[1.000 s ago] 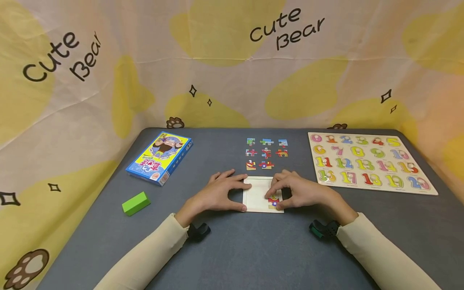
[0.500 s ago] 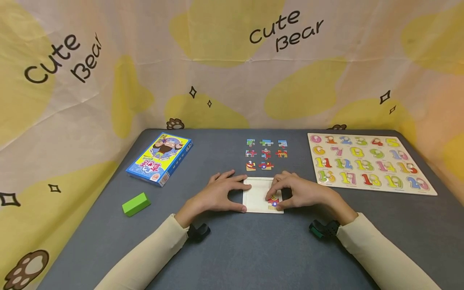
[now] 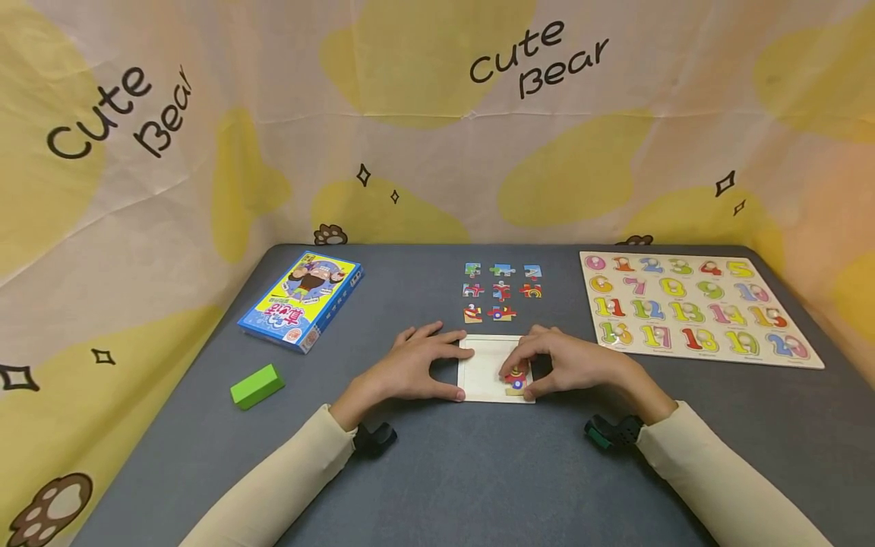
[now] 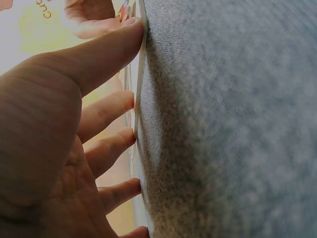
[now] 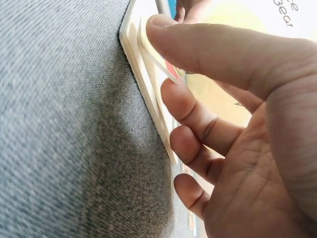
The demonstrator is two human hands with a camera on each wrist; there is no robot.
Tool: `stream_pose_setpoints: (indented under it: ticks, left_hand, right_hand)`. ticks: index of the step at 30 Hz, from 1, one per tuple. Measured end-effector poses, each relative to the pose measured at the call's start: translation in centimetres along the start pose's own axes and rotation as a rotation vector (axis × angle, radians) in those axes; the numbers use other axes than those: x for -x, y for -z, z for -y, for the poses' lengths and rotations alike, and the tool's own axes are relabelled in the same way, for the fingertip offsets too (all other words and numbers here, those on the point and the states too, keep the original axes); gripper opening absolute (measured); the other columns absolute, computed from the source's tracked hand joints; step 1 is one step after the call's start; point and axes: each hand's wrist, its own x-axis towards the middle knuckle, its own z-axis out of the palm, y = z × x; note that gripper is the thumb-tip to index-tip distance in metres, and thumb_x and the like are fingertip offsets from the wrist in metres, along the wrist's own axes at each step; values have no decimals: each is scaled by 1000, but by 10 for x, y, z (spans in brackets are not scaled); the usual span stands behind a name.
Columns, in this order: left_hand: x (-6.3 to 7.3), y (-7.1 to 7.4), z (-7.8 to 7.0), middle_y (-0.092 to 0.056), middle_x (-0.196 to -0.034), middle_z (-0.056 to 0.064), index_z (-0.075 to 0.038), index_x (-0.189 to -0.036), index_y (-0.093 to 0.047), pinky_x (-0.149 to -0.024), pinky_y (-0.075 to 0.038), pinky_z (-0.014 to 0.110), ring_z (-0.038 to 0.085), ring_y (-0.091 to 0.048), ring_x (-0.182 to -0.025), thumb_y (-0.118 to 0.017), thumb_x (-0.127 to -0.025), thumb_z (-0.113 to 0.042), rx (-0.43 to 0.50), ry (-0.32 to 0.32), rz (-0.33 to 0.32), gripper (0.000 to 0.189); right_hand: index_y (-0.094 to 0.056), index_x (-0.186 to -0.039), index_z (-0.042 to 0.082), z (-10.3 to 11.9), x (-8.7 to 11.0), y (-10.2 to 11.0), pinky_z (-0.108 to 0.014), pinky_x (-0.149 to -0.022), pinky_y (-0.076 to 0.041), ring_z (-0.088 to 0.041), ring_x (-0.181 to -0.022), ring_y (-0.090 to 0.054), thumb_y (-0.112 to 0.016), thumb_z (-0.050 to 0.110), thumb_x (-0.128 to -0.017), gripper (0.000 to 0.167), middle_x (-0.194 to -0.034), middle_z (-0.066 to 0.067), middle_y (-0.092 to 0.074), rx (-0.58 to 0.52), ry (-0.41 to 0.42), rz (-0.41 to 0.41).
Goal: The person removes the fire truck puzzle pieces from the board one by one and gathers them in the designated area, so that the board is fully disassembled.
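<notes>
My right hand (image 3: 567, 359) pinches a small red, blue and yellow jigsaw piece (image 3: 516, 383) at the lower right corner of a white puzzle tray (image 3: 482, 371). In the right wrist view that piece is tilted, one edge raised off the tray between thumb and index finger. My left hand (image 3: 418, 365) rests against the tray's left side, thumb at the near corner and fingers spread toward the far one. The left wrist view shows the thumb (image 4: 111, 52) and fingertips touching the thin tray edge. Beyond the tray, several loose jigsaw pieces (image 3: 502, 291) lie in rows.
A wooden number board (image 3: 690, 353) lies at the right on the grey table (image 3: 437, 471). To the left are a blue and yellow box (image 3: 301, 300) and a green block (image 3: 257, 386). A printed curtain (image 3: 424, 91) stands behind the table.
The right thumb has shifted slightly right at the corner, uncovering a little more of the piece. The left hand and the tray hold their places.
</notes>
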Motion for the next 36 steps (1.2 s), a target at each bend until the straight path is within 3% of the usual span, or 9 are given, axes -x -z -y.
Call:
stream_pose_setpoints:
  ticks: [18, 25, 36]
  left_hand:
    - [0, -1, 0, -40, -163, -5, -31, -144, -60, -120, -10, 70, 37, -20, -157, -79, -83, -55, 4, -4, 2, 67]
    - [0, -1, 0, -40, -164, -6, -32, -144, -59, -120, -10, 69, 37, -20, -157, -79, -83, -55, 4, 3, 4, 68]
    - [1, -1, 1, -40, -163, -5, -31, -143, -60, -120, -9, 70, 37, -20, -157, -79, -83, -54, 9, -1, -7, 67]
  right_hand:
    - [-75, -117, 32, -4, -2, -4, -40, -88, -30, -12, -96, -50, -85, 21, -81, 39, -103, 15, -67, 18, 11, 3]
    - [-76, -114, 31, -4, -2, -4, -39, -86, -30, -10, -92, -53, -82, 16, -84, 34, -95, 15, -68, 22, 25, -16]
    - [-75, -116, 30, -6, -2, -5, -37, -84, -30, -11, -92, -52, -87, 26, -80, 38, -97, 13, -66, 40, 37, -5]
